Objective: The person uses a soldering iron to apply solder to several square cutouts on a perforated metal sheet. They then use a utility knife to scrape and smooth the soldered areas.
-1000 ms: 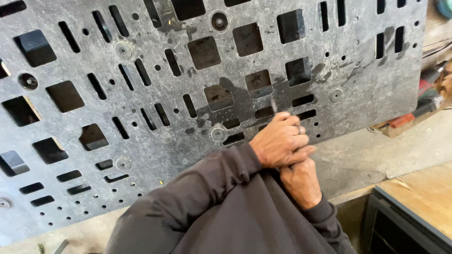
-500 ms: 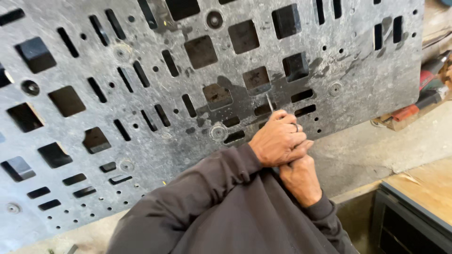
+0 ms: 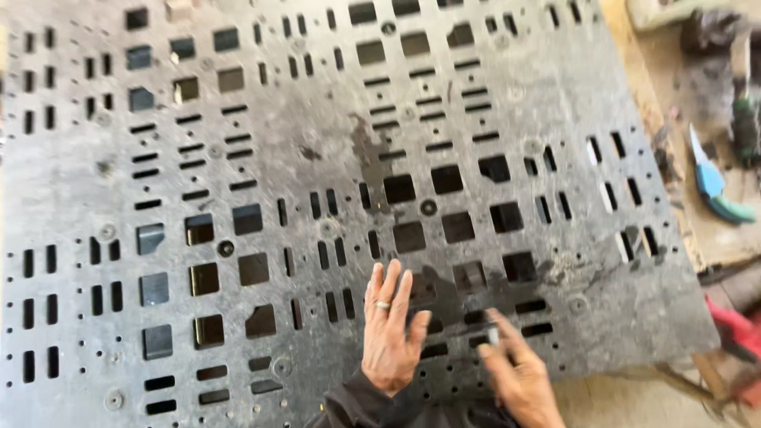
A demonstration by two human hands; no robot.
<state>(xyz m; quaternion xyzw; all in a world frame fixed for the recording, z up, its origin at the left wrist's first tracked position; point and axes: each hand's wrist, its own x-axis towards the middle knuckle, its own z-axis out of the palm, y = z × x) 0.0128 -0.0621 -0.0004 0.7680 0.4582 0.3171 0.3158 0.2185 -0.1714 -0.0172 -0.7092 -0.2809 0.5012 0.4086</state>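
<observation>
Head view: a large grey panel [image 3: 317, 158], worn and scuffed, pierced all over with square and slot-shaped cut-outs, fills nearly the whole picture and lies flat on a counter [image 3: 634, 400]. Half a second ago both hands were bunched together, working a thin tool at one slot near the panel's lower edge; now they have come apart. The left hand [image 3: 390, 333] lies flat on the panel with its fingers spread and released, a ring on one finger, pressing just beside a row of slots. The right hand [image 3: 519, 372] sits just to its right, blurred by motion, with a small pale object [image 3: 493, 336] pinched at its fingertips over the slots. That suggests the close work at that slot has paused and the hands are resetting on the panel. The camera also takes in far more of the panel than before.

Hard to make out: the pale object is too smeared to name, and whether it is the same thin tool cannot be told. The right hand's wrist and both dark sleeves are cut off at the bottom edge. At the right margin a blue-handled tool [image 3: 713, 186] and something red [image 3: 733, 329] lie on the counter, partly out of frame
</observation>
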